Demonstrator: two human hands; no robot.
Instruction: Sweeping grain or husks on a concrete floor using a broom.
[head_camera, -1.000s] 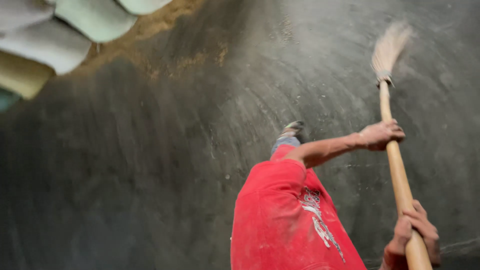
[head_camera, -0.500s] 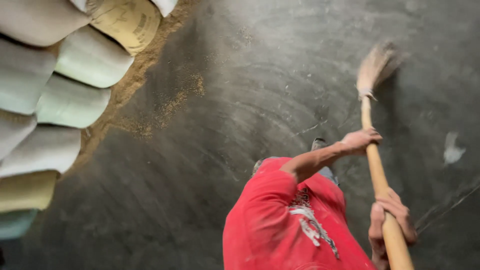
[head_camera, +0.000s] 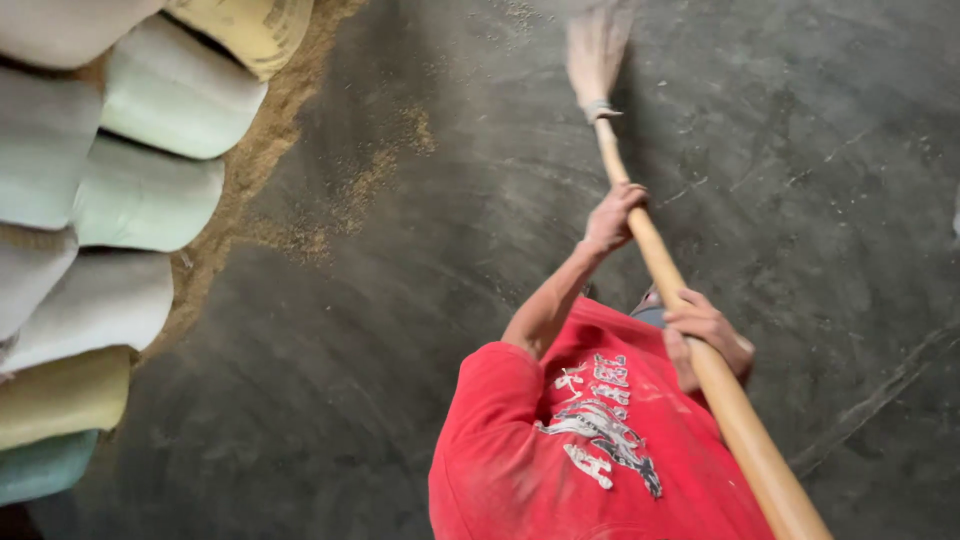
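A long broom (head_camera: 660, 260) with a pale wooden handle and straw-coloured bristles reaches from lower right up to the top middle. Its bristles rest on the grey concrete floor (head_camera: 800, 180). My left hand (head_camera: 613, 217) grips the handle farther up, arm stretched out. My right hand (head_camera: 703, 335) grips the handle lower down, close to my red printed shirt (head_camera: 580, 450). Loose brown grain dust (head_camera: 330, 200) lies scattered on the floor left of the bristles.
Stacked filled sacks (head_camera: 140, 180) in pale green, white and yellow line the left side, with a strip of brown grain along their base. Cracks run across the floor at the lower right.
The view has swung right and closer to the sacks. The broom head has swept left and upward in the picture, toward the scattered grain, with both hands still on the handle.
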